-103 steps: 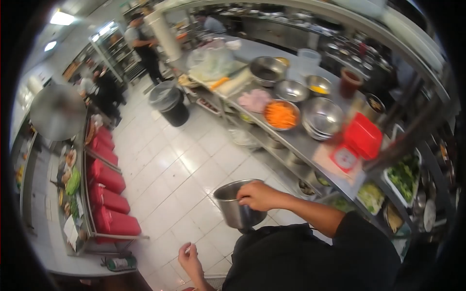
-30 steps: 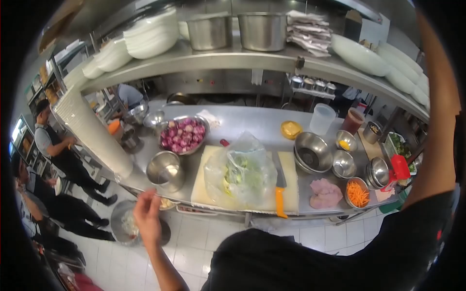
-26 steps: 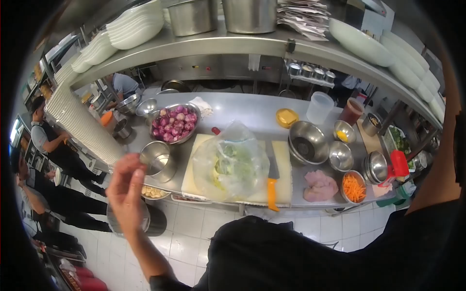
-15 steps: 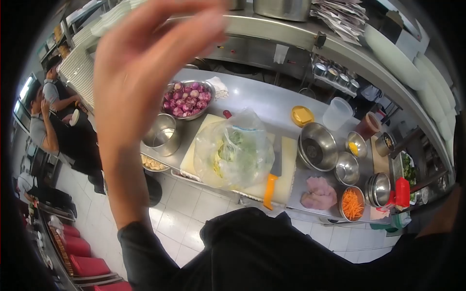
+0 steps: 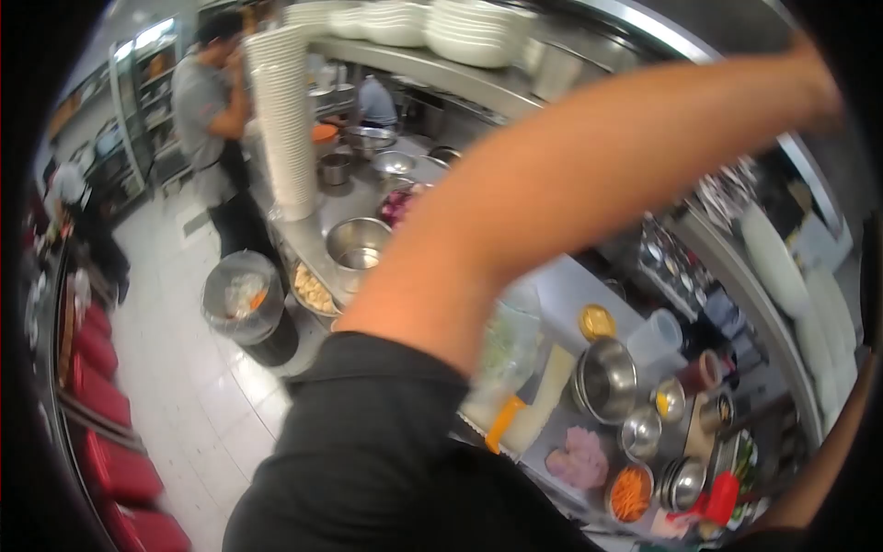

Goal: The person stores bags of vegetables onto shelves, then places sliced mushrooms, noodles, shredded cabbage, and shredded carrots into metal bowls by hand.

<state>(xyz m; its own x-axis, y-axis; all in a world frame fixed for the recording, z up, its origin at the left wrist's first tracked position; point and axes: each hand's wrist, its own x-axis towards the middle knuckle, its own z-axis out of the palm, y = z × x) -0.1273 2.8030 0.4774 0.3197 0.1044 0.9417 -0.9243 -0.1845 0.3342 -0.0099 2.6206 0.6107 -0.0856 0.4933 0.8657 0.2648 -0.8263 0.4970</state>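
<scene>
My left arm stretches across the view to the upper right. My left hand [image 5: 815,87] is blurred at the dark edge of the picture, near the overhead shelf, and its fingers cannot be made out. Below the arm, a plastic bag of cut greens [image 5: 515,336] lies partly hidden on a white cutting board [image 5: 550,375], beside a knife with an orange handle [image 5: 504,423]. Only part of my right forearm [image 5: 819,469] shows at the lower right, with the hand out of view.
Raw meat [image 5: 579,458], a bowl of shredded carrot [image 5: 631,495] and steel bowls [image 5: 607,379] sit on the counter. Stacked white plates [image 5: 280,129] stand at its end. A waste bin [image 5: 246,308] is on the floor, and a person [image 5: 207,110] stands behind.
My left hand has swung from the upper left to the far upper right. The view has turned left and tilted, bringing the bin and plate stack further in; the arm now covers most of the onions.
</scene>
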